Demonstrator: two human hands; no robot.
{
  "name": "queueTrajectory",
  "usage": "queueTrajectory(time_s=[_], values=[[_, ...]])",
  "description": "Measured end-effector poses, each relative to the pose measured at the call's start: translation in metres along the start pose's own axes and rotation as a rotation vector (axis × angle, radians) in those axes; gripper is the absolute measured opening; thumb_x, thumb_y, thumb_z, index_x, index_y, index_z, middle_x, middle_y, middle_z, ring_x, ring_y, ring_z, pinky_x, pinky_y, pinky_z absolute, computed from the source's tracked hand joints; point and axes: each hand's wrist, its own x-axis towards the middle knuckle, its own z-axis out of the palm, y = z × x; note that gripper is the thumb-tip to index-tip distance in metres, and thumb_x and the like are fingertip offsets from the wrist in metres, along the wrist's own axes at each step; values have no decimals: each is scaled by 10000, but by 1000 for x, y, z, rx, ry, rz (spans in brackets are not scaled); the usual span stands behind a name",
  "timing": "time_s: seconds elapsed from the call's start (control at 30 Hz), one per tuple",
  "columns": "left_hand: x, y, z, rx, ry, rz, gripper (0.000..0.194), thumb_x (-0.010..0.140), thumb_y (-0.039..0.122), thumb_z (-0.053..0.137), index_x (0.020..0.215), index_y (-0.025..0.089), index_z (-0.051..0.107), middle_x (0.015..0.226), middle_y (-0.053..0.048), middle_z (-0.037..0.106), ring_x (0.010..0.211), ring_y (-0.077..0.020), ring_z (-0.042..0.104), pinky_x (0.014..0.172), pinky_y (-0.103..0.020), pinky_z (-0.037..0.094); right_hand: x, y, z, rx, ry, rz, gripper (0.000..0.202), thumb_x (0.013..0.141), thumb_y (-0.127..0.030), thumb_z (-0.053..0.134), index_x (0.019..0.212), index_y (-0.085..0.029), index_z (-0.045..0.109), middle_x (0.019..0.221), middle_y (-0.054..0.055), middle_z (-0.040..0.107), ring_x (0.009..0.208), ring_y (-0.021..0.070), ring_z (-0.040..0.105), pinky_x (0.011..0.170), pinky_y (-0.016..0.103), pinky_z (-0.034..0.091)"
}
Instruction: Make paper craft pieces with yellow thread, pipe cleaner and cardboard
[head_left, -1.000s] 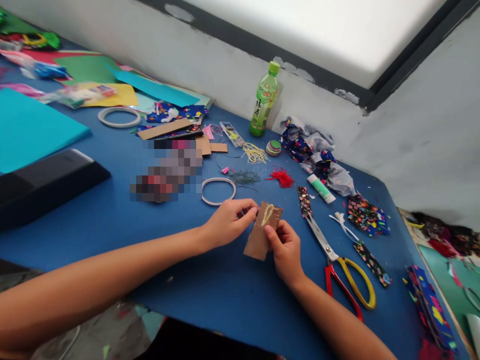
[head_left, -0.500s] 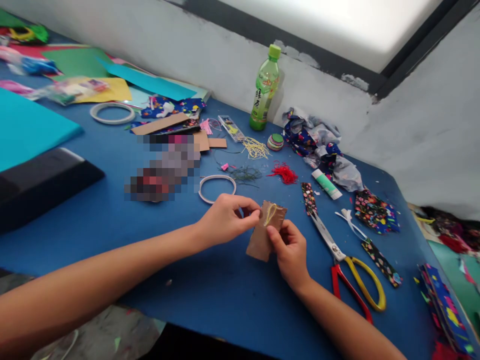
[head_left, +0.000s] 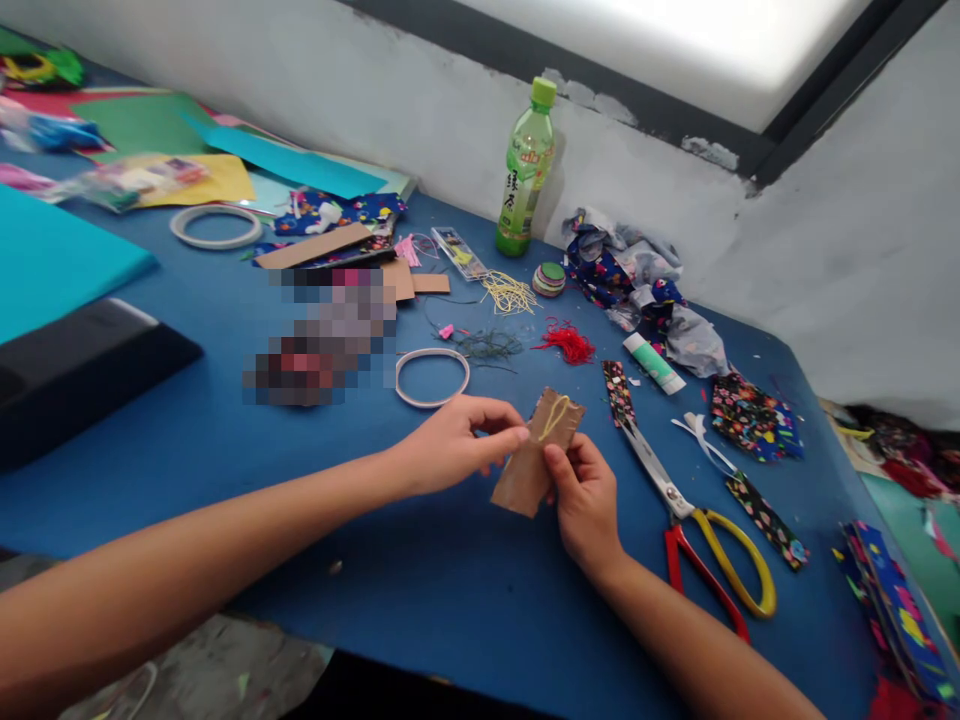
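The blue table (head_left: 450, 590) spread beneath the fingers of both hands. The green bottle (head_left: 525, 180) stood upright well beyond the fingertips, presumably to keep it clear of the handwork. The scissors (head_left: 679, 505) lay right of the right fingers, handles toward the near side, an orientation that would have suited easy reach. The right hand (head_left: 589, 505) clamped the card (head_left: 517, 485) between thumb in front and fingers behind, probably to steady it with its upper face exposed. The left hand (head_left: 457, 445) brought thumb and forefinger to the card's left edge; whether they pinched it could not be told. Red thread (head_left: 568, 342) lay beyond the fingertips. The loop of yellow cord (head_left: 553, 418) lay on the card, just above the right thumb.
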Motion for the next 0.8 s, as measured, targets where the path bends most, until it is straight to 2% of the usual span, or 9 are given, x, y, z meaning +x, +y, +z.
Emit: queueTrajectory(time_s=[0.1,0.2,0.3,0.4,0.5,0.57,0.8], values=[[0,-1,2,-23,-72,-31,228,803,355,556,741,144,616,608,8,570,533,-106,546,457,-184,464,2,3,-1,58,2,-11,366,763,-561,626,845,-206,589,651,-39,546,479,73,446,398,181,379],[1,-3,3,-28,-11,-7,273,822,387,541,704,146,591,568,22,533,495,-93,522,447,-181,450,2,3,-1,97,-69,8,396,748,-565,641,919,-212,593,690,-25,587,513,91,497,420,195,428],[3,-5,2,-55,-5,-1,298,838,418,526,708,154,574,560,26,532,497,-97,532,450,-184,454,1,-1,0,56,-99,33,308,774,-482,650,901,-206,602,690,-22,604,534,102,526,421,197,459],[3,-8,3,-106,-120,-40,276,839,430,536,782,160,557,593,23,572,498,-101,557,456,-192,467,1,-2,1,68,-60,18,245,808,-438,627,873,-204,600,671,-32,596,530,95,532,420,187,461],[1,-11,6,-100,-270,-58,256,806,378,614,932,169,539,783,-17,668,531,-99,586,476,-200,481,2,2,0,146,-27,34,237,848,-448,574,880,-213,567,689,-32,610,517,96,549,413,191,450],[-1,-12,8,-91,-308,-51,263,821,354,608,992,175,520,866,-36,680,550,-97,594,496,-205,487,3,6,-1,188,-26,59,255,875,-474,526,860,-220,536,692,-27,617,520,108,569,413,205,447],[-4,-7,9,-108,-265,-15,214,892,363,505,973,168,535,811,-32,653,610,-99,586,553,-204,480,3,9,-1,216,-30,82,284,888,-522,481,866,-240,492,712,-7,632,551,141,610,417,237,441]])
